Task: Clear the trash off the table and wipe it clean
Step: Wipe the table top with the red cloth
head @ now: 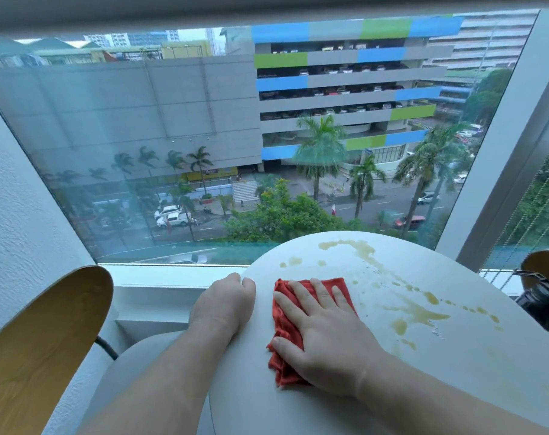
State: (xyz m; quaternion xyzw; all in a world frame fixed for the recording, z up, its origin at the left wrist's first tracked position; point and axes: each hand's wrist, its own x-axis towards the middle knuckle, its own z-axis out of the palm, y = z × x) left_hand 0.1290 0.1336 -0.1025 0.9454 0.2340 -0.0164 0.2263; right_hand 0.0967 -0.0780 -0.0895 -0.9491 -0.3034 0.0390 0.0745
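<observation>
Lower centre of the frame: red cloth (285, 331), crumpled, lying on the round white worktop (471, 365) near its left edge. Pressed down from above by the right grip (326, 343): palm flat, fingers straight and slightly spread toward the top of the frame, thumb along the cloth's lower left edge, nothing closed round. Cloth showing beyond the fingertips and to the left of the palm.

Just left of the cloth, apart from it: left grip (226, 302) on the worktop's rim, thumb on top, fingers curled over the edge and out of sight, holding the rim.

To the right of the cloth, untouched by it: yellow-brown spill (421, 313) in puddles and drops across the centre right of the worktop. Also a thin streak (355, 246) of the same liquid curving near the far rim, with small separate blots to its left.

At the right edge of the frame, beside the worktop: a dark object (543, 306), too cut off to tell what. Above it, a curved wooden piece (543, 262).

Lower left of the frame: curved wooden chair back (37, 346), well apart from the worktop.

Beyond the worktop: white sill (160, 276) and large window (204, 136) filling the upper frame, with street, palms and a multi-storey car park outside. Far left: white textured wall (22, 215).
</observation>
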